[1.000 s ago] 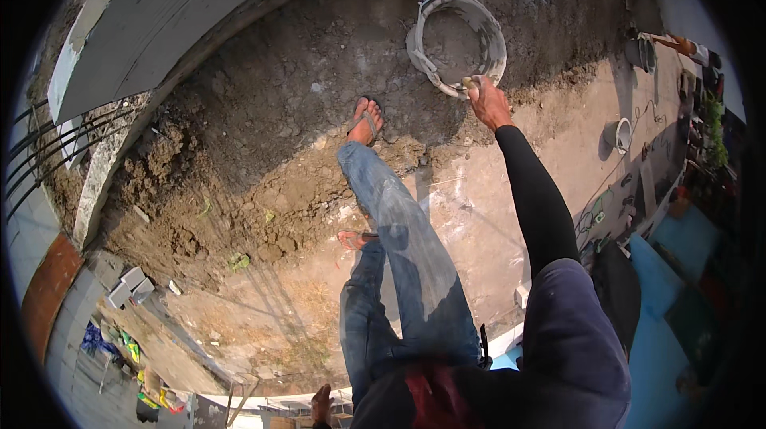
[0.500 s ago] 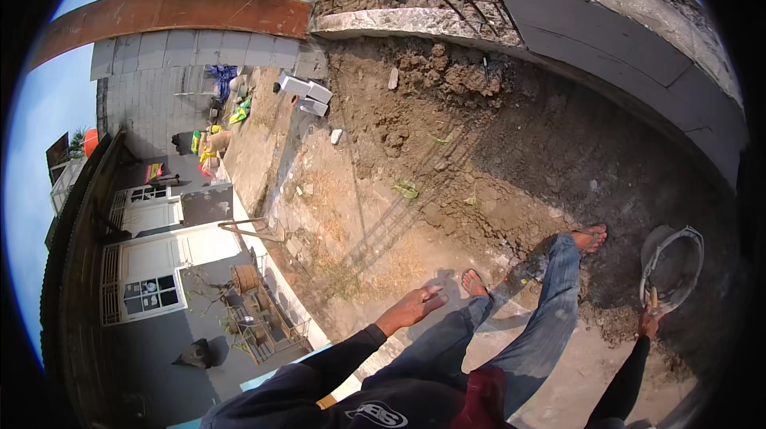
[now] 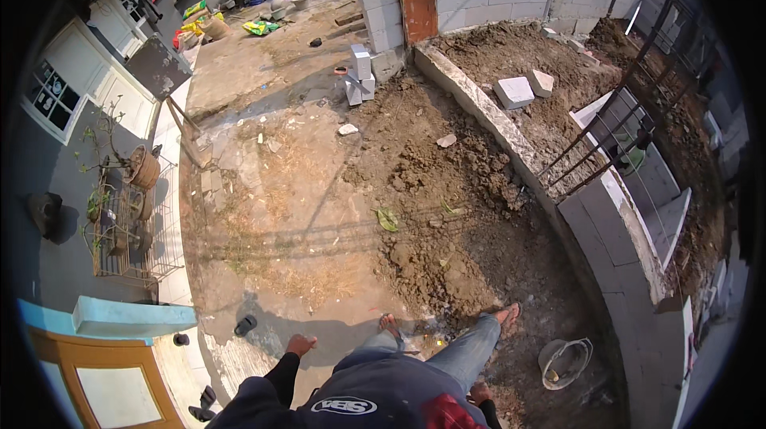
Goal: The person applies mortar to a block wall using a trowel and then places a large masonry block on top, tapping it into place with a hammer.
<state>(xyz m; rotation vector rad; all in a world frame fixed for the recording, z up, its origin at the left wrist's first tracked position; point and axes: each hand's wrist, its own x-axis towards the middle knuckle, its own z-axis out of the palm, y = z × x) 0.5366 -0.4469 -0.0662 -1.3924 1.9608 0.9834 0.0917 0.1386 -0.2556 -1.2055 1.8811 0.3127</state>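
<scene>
Left hand (image 3: 302, 344): out to the left of the body, above the paving; nothing visible in it, too small to tell if clenched or loose.
Right hand (image 3: 480, 393): low beside the right leg, partly hidden; cannot tell its grip.
Bucket (image 3: 546, 359): pale, on dark soil (image 3: 523, 357) to the right of the right foot (image 3: 507, 316), apart from both hands.
Ground ahead: brown clods beside sunlit paving (image 3: 279, 229).
Farther off: pale blocks (image 3: 361, 63), stacked near a low wall (image 3: 477, 100).
</scene>
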